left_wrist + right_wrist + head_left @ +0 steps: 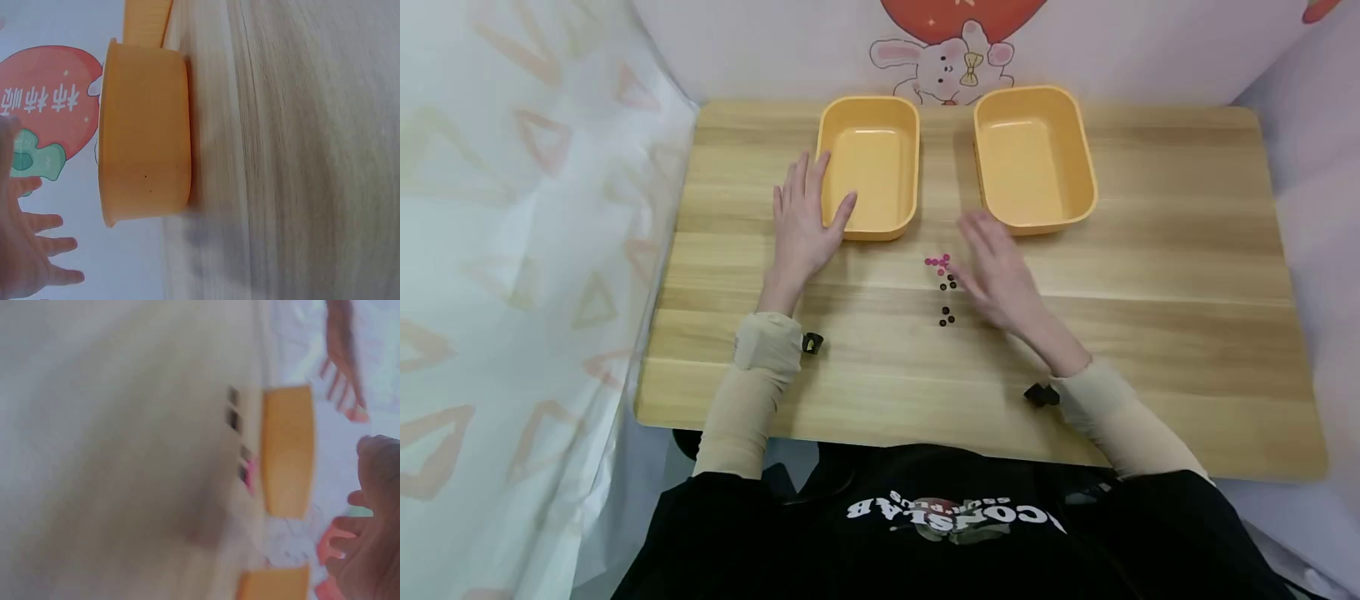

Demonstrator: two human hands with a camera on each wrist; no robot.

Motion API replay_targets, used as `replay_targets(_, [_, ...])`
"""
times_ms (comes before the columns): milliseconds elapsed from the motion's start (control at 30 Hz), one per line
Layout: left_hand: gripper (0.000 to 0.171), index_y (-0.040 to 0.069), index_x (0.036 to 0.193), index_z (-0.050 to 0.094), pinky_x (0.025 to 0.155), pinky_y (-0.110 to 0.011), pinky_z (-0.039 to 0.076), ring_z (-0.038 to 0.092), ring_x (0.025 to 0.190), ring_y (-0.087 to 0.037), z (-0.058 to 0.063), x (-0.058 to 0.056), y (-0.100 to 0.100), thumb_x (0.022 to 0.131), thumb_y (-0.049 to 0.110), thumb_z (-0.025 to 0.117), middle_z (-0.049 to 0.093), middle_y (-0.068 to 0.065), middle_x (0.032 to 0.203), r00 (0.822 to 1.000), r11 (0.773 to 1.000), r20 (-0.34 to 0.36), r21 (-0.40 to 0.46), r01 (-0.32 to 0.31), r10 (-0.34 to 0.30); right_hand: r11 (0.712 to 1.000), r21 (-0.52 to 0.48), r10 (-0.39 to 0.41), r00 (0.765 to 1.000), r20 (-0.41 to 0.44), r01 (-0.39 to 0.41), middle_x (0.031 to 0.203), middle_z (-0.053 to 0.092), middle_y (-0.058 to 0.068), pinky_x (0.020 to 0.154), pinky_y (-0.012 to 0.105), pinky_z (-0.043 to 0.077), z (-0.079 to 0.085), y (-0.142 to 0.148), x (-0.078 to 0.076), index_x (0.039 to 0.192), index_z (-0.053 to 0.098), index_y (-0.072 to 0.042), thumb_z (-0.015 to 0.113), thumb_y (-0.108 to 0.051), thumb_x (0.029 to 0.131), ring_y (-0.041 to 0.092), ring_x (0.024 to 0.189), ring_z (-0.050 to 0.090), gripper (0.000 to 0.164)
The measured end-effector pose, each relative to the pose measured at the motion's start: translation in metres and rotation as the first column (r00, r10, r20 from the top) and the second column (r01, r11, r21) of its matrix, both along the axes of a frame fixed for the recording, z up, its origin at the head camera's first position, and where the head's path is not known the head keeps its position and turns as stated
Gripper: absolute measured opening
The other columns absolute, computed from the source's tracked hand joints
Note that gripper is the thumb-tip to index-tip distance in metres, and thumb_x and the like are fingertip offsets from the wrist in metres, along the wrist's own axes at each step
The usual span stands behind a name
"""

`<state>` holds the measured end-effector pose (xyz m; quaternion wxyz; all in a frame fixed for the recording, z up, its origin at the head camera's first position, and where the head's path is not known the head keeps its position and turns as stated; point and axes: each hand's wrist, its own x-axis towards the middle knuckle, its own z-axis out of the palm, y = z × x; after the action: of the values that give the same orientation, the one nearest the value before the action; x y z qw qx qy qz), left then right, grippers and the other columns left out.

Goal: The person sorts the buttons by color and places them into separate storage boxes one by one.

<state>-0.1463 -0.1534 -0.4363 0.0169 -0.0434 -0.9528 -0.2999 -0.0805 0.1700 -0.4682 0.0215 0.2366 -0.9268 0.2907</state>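
My left hand (805,221) is at the left side of the left yellow bin (871,234), fingers spread and thumb over its near corner. In the left wrist view, that hand (28,256) holds nothing and appears raised beside the bin (147,134). My right hand (1000,271), blurred, hovers to the right of the small pieces, fingers loosely extended, holding nothing visible. A cluster of small round pink pieces (942,262) lies beside several small round black pieces (952,285). More black pieces (951,319) lie nearer to me.
A second yellow bin (1033,228) stands at the back right, in front of the wall with a printed rabbit (940,71). Both bins show bare floors. The wooden table (1187,333) extends to the right. A hanging white curtain (535,250) borders its left side.
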Motion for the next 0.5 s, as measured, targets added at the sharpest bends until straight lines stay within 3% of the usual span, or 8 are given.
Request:
replay_targets(100, [0.085,0.040,0.178,0.011,0.143,-0.067,-0.002,0.002,0.175,-0.035,0.005,-0.001,0.004,0.106,0.076,0.041,0.003,-0.006,0.188,0.999,0.992,0.045,-0.127,-0.013,0.019,0.994,-0.039,-0.108,0.982,-0.153,0.103,0.179,0.026,0.025,0.145,0.061,0.014,0.016,0.022,-0.012,0.170,0.031,0.002,0.050,-0.043,0.114,0.050,0.167,0.024,0.074])
replay_targets(167, [0.087,0.045,0.176,0.005,0.142,-0.068,-0.006,-0.003,0.175,-0.035,0.009,-0.003,0.007,0.104,0.080,0.039,-0.004,-0.003,0.188,0.998,0.982,0.062,-0.189,-0.003,0.015,0.983,-0.031,-0.182,0.965,-0.191,0.179,0.180,0.024,0.026,0.145,0.062,0.011,0.025,0.035,-0.021,0.171,0.029,0.000,0.040,-0.057,0.115,0.050,0.168,0.020,0.081])
replay_targets(300, [0.089,0.051,0.174,-0.001,0.140,-0.070,-0.011,-0.011,0.175,-0.036,0.016,-0.004,0.011,0.102,0.084,0.038,-0.014,0.001,0.186,0.996,0.966,0.084,-0.258,0.023,-0.002,0.959,0.038,-0.271,0.950,-0.154,0.279,0.182,0.017,0.026,0.143,0.067,0.002,0.036,0.054,-0.038,0.174,0.027,-0.007,0.024,-0.077,0.110,0.050,0.171,0.011,0.096])
replay_targets(500, [0.090,0.052,0.174,0.002,0.139,-0.073,-0.013,-0.013,0.174,-0.038,0.023,-0.004,0.019,0.100,0.086,0.039,-0.017,0.003,0.186,0.997,0.958,0.073,-0.286,0.028,-0.007,0.945,0.150,-0.290,0.956,-0.037,0.292,0.186,0.003,0.017,0.142,0.067,-0.011,0.046,0.062,-0.048,0.178,0.018,-0.018,0.024,-0.083,0.106,0.043,0.174,-0.005,0.097])
